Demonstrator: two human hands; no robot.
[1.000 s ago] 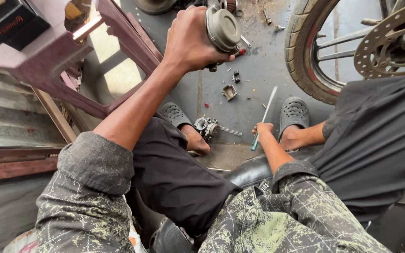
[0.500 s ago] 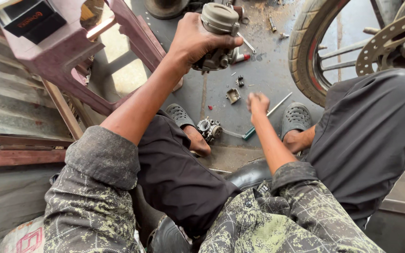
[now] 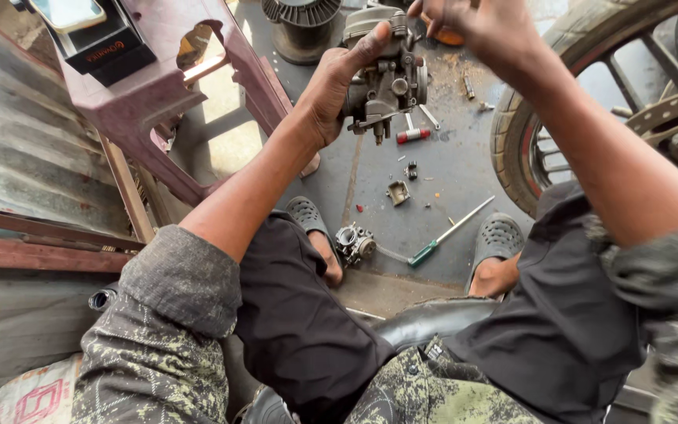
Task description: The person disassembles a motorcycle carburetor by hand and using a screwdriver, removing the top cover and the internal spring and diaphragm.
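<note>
My left hand [image 3: 337,85] grips a grey metal carburettor [image 3: 386,74] and holds it up above the floor. My right hand [image 3: 476,27] is raised to the carburettor's top right, its fingers pinched at the upper edge of the part; whether they hold anything is hidden by the frame edge. On the grey floor below lie a green-handled screwdriver [image 3: 449,233], a second small metal engine part [image 3: 355,243] with a spring beside my left foot, a small metal bracket [image 3: 399,192] and a red-tipped piece [image 3: 413,136].
A maroon plastic stool [image 3: 158,94] stands at the left with a black box [image 3: 96,35] on it. A motorcycle wheel [image 3: 559,102] with a brake disc rises at the right. A finned round part [image 3: 301,23] sits at the far end. Corrugated metal sheet lies on the left.
My right hand has left the floor by the screwdriver and risen to the carburettor. My left hand has drawn the carburettor closer and turned it.
</note>
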